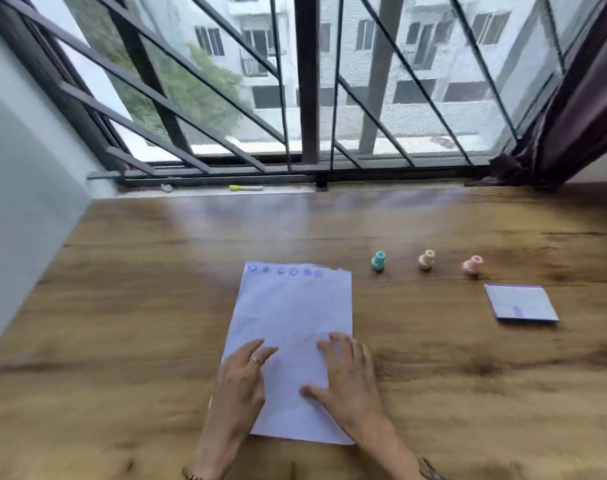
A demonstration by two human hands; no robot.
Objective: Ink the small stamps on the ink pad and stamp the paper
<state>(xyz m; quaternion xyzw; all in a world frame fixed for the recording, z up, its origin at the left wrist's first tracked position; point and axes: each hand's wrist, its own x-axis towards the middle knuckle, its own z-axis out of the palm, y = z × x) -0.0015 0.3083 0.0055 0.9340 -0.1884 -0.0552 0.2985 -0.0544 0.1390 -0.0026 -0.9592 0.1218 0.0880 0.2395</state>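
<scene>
A white sheet of paper (291, 317) lies on the wooden table (122, 341), with a row of several purple stamp marks along its top edge. My left hand (241, 379) rests flat on the paper's lower left, fingers spread, a ring on one finger. My right hand (343, 372) lies flat on the lower right of the sheet. Neither hand holds anything. To the right of the paper stand three small stamps: a teal stamp (378, 260), a beige stamp (426, 259) and a pink stamp (472, 265). The closed ink pad (521, 303) lies further right.
A yellow-capped pen (245, 188) lies on the sill under the barred window (309, 98). A dark curtain (579, 109) hangs at the right. A grey wall (21, 202) borders the table on the left.
</scene>
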